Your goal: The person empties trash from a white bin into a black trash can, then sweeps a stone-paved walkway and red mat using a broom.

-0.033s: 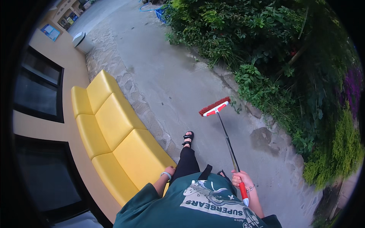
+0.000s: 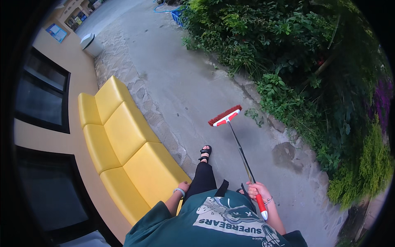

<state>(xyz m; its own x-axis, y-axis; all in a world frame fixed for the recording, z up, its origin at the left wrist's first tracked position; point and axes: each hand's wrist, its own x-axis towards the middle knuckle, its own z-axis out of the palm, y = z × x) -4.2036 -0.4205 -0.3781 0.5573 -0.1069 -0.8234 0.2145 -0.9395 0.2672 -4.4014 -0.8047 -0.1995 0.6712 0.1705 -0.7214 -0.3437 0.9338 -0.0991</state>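
A firm wrist would steady the push broom (image 2: 240,150), grasped at its red grip (image 2: 260,201) by the right hand (image 2: 258,190), brush head (image 2: 225,116) over the concrete path (image 2: 177,82) near its planted edge (image 2: 276,123); the left hand (image 2: 184,187) I cannot tell.

The left hand (image 2: 184,186) hangs low beside the left thigh (image 2: 202,177), its fingers mostly hidden from view, the left forearm (image 2: 173,200) slanting inward toward the leg. The right hand (image 2: 258,190) sits in front of the body's right side, fingers curled into a closed grip, the right forearm (image 2: 277,217) angled inward from the elbow side. The left foot (image 2: 205,154) is ahead of the right foot (image 2: 240,190), which is partly covered by the torso (image 2: 224,216)
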